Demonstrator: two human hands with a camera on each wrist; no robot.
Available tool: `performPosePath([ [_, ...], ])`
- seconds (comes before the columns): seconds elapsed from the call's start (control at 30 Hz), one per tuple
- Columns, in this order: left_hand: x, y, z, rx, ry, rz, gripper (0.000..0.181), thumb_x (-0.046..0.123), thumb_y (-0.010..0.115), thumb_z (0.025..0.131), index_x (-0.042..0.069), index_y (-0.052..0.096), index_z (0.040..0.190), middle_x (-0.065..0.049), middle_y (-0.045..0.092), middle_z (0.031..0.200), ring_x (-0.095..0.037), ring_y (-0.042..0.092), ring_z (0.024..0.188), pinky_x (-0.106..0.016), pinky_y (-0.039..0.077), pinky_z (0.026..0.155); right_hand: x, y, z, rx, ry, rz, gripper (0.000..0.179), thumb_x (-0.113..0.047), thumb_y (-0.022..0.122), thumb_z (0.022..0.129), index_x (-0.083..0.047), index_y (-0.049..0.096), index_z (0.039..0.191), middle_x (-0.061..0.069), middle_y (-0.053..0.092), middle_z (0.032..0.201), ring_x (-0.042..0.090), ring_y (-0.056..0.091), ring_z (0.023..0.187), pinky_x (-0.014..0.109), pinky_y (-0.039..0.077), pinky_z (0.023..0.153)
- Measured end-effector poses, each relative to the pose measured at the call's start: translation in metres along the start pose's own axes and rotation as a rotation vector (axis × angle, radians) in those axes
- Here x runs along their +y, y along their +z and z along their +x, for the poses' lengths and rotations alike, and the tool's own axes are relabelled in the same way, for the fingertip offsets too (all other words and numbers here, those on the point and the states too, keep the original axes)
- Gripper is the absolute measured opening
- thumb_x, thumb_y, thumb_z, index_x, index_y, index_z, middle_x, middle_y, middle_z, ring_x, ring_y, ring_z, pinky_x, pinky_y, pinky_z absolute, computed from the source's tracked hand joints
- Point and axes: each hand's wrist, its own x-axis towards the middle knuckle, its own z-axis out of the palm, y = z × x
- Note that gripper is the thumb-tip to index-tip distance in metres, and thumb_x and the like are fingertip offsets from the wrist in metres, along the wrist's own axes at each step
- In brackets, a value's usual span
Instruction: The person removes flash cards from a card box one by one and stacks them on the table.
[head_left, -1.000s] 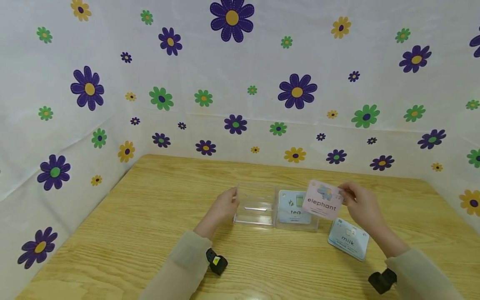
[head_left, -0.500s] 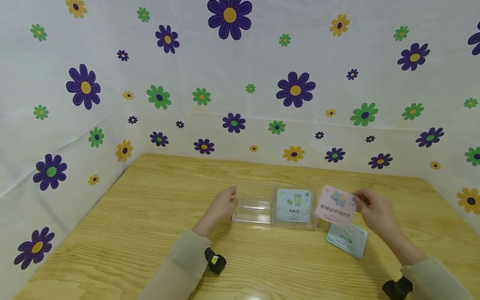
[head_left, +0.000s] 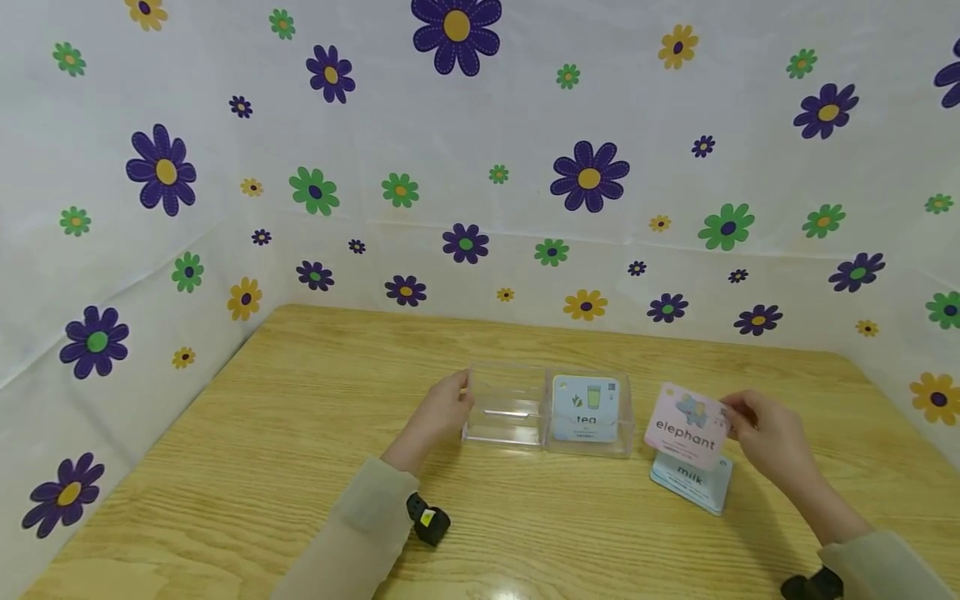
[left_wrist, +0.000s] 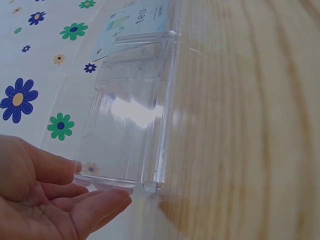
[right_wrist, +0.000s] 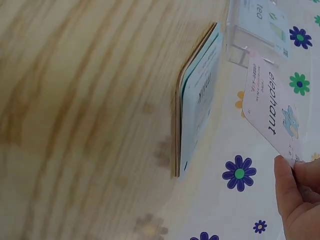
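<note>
A clear plastic card holder (head_left: 504, 427) with two compartments stands on the table. My left hand (head_left: 444, 408) grips its left end wall; in the left wrist view the thumb (left_wrist: 55, 169) is on one side and the fingers on the other. A blue "tea" flashcard (head_left: 587, 408) stands in the right compartment, while the left one holds nothing. Up in the air, my right hand (head_left: 772, 433) pinches a pink "elephant" flashcard (head_left: 686, 425) by its right edge. Below it lies a small stack of flashcards with a blue "milk" card (head_left: 692, 483) on top, its upper part hidden by the pink card.
The wooden table (head_left: 300, 467) reaches back to a white flower-print cloth (head_left: 480, 150) that hangs behind and along both sides. A small black wrist camera (head_left: 429, 518) sits under the left sleeve, and another (head_left: 813, 583) by the right sleeve.
My right hand has carried the "elephant" card rightward and down, from in front of the "tea" card to over the "milk" stack. My left hand stays on the holder.
</note>
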Motion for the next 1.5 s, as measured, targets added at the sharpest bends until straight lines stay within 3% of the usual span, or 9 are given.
performPosePath([
  [0.27, 0.002, 0.000, -0.001, 0.002, 0.005, 0.006, 0.044, 0.002, 0.038, 0.093, -0.008, 0.026, 0.134, -0.023, 0.032, 0.135, -0.037, 0.041, 0.116, -0.045, 0.037, 0.093, -0.003, -0.005, -0.008, -0.046, 0.013, -0.017, 0.013, -0.004, 0.049, 0.090, 0.001, 0.056, 0.099, 0.012, 0.058, 0.085, 0.019, 0.056, 0.070, 0.019, 0.050, 0.053],
  [0.5, 0.002, -0.002, 0.001, 0.010, 0.011, 0.009, 0.044, 0.003, 0.038, 0.093, -0.007, 0.026, 0.135, -0.022, 0.033, 0.135, -0.036, 0.041, 0.116, -0.044, 0.038, 0.093, -0.068, -0.035, -0.022, -0.150, 0.081, 0.023, 0.015, 0.007, 0.047, 0.085, 0.013, 0.054, 0.097, 0.018, 0.057, 0.081, 0.019, 0.055, 0.065, 0.026, 0.050, 0.050],
  [0.63, 0.001, -0.002, 0.001, 0.014, 0.010, 0.012, 0.044, 0.003, 0.038, 0.093, -0.007, 0.026, 0.135, -0.022, 0.033, 0.135, -0.036, 0.042, 0.115, -0.044, 0.038, 0.092, -0.090, -0.044, -0.026, -0.204, 0.097, -0.012, 0.014, 0.008, 0.046, 0.085, 0.015, 0.053, 0.094, 0.015, 0.057, 0.077, 0.020, 0.054, 0.065, 0.024, 0.047, 0.050],
  [1.03, -0.001, -0.001, 0.002, 0.015, 0.029, 0.018, 0.043, 0.003, 0.037, 0.094, -0.008, 0.027, 0.134, -0.023, 0.034, 0.134, -0.036, 0.042, 0.115, -0.045, 0.037, 0.093, -0.091, -0.043, -0.023, -0.326, 0.134, -0.065, 0.014, 0.009, 0.045, 0.085, 0.017, 0.052, 0.095, 0.015, 0.056, 0.077, 0.019, 0.051, 0.064, 0.029, 0.046, 0.052],
  [1.33, 0.000, 0.000, 0.000, 0.003, -0.005, 0.001, 0.045, 0.004, 0.038, 0.094, -0.007, 0.024, 0.135, -0.022, 0.032, 0.135, -0.036, 0.040, 0.117, -0.045, 0.036, 0.094, -0.091, -0.040, -0.019, -0.365, 0.101, -0.154, 0.010, 0.009, 0.049, 0.081, 0.014, 0.056, 0.086, 0.010, 0.054, 0.071, 0.020, 0.047, 0.061, 0.029, 0.041, 0.050],
  [1.5, -0.001, 0.000, 0.001, 0.004, 0.010, 0.007, 0.044, 0.004, 0.038, 0.094, -0.008, 0.025, 0.135, -0.023, 0.034, 0.134, -0.036, 0.041, 0.115, -0.044, 0.037, 0.093, -0.090, -0.039, -0.015, -0.396, 0.110, -0.188, 0.009, 0.009, 0.050, 0.081, 0.012, 0.057, 0.085, 0.012, 0.055, 0.073, 0.022, 0.047, 0.064, 0.031, 0.042, 0.052],
])
